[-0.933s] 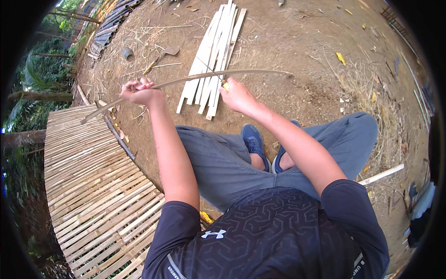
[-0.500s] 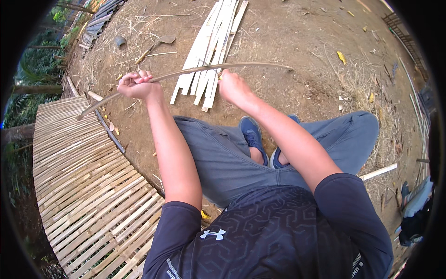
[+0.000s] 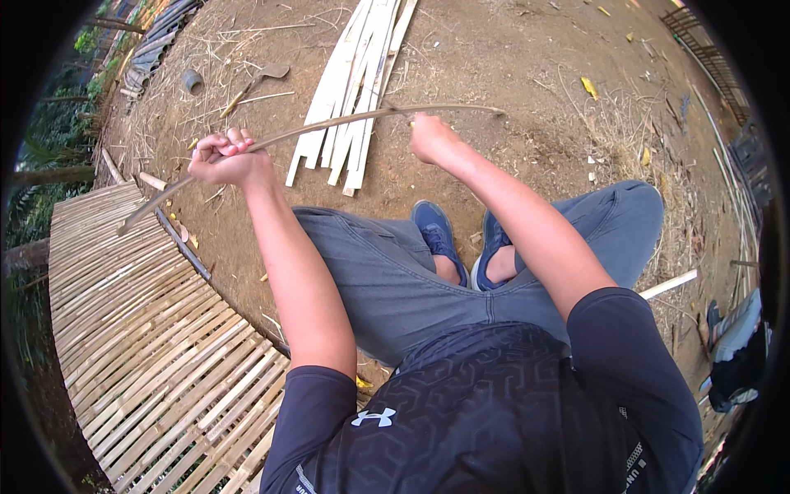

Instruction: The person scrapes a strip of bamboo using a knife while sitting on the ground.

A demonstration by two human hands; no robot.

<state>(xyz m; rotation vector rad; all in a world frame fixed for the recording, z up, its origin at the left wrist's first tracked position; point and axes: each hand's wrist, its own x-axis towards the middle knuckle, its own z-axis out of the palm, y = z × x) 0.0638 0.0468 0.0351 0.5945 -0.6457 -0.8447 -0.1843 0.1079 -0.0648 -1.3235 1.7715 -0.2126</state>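
Note:
A long, thin brown strip, probably bamboo or wood, bends in an arc from lower left to upper right in front of me. My left hand grips it towards its left end, palm turned up and fingers curled. Close under the strip's right half is my right hand, closed in a fist. A small yellowish bit shows at its fingertips, but what it holds is mostly hidden. I cannot tell whether that fist touches the strip.
Pale wooden slats lie in a pile ahead. A slatted bamboo platform runs along my left. Beyond are a long-handled blade and a grey cylinder. Another person is partly visible at far right.
My right hand has slid rightward along the strip, away from my left hand. My left hand keeps its grip. The whole view has shifted slightly.

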